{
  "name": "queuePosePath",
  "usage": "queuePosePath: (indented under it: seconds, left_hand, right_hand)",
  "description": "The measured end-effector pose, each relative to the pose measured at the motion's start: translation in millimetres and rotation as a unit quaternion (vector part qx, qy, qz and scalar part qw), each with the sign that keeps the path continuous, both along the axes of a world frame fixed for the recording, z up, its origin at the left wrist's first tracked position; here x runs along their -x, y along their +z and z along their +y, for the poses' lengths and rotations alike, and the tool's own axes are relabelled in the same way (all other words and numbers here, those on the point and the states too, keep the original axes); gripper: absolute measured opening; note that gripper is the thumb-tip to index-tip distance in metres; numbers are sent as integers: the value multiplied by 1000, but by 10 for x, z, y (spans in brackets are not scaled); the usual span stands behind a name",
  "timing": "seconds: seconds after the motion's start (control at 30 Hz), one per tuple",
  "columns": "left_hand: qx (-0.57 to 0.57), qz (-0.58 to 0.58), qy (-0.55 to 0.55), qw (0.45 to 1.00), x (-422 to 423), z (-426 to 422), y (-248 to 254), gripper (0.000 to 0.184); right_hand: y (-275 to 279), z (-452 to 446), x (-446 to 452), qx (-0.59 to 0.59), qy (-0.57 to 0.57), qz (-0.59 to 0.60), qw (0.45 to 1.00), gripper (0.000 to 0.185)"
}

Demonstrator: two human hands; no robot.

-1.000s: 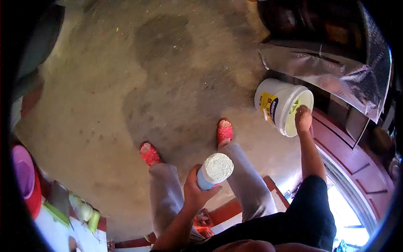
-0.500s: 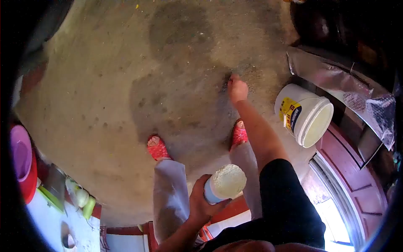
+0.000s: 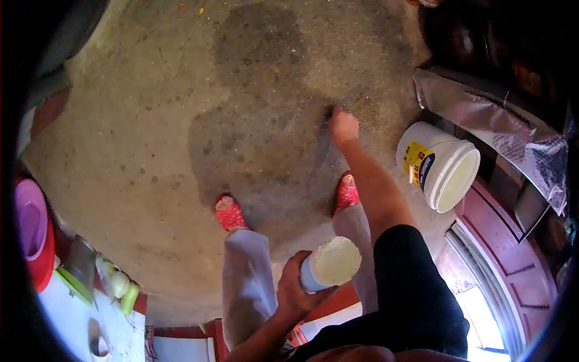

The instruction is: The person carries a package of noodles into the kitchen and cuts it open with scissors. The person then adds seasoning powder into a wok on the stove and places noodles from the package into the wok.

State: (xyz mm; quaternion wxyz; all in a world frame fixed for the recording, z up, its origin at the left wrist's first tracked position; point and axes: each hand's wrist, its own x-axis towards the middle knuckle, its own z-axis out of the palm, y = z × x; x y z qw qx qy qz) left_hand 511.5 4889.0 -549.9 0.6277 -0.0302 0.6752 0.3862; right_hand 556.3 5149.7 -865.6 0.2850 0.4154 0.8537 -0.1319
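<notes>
My left hand (image 3: 295,286) is wrapped around a light blue and white cup. Pale, flour-like powder (image 3: 338,260) fills the cup up to its rim. My right hand (image 3: 344,125) reaches out over the floor, left of a white bucket, with its fingers closed. Whatever those fingers hold, if anything, is hidden. The bucket (image 3: 443,166) has a yellow and dark blue label and a wire handle, and it tilts in the wide view; its inside looks pale.
Bare, stained floor (image 3: 151,120) spreads around my feet in red slippers (image 3: 229,212). On the left, a white tabletop (image 3: 66,329) carries purple and red basins (image 3: 33,223) and a green vegetable (image 3: 129,299). A crumpled silvery sheet (image 3: 482,102) and a pink door panel (image 3: 506,235) stand right.
The cup in my left hand has shifted slightly right and down, and the powder's surface looks smoother. My right hand stays closed in nearly the same spot.
</notes>
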Motion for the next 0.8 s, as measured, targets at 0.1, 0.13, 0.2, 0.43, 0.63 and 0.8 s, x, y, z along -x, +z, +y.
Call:
queuePosePath:
  seconds: [0.1,0.13,0.2,0.43,0.63,0.8]
  left_hand:
    - [-10,23,4,1000,-5,14,13,68]
    - [-11,24,4,1000,2,18,20,68]
    - [-14,23,5,1000,32,38,33,68]
    - [-3,38,2,999,63,144,85,66]
    - [-14,23,-19,999,-1,34,2,68]
    - [2,15,-14,1000,-69,11,13,69]
  right_hand:
    - [25,22,-89,-4,-17,35,999,16]
    - [60,17,-137,-8,-30,63,998,13]
    - [139,18,-243,1,-38,79,996,17]
    - [266,46,-418,29,1,138,990,18]
    - [40,38,-82,11,26,20,999,14]
    - [-18,21,-53,1,33,18,999,16]
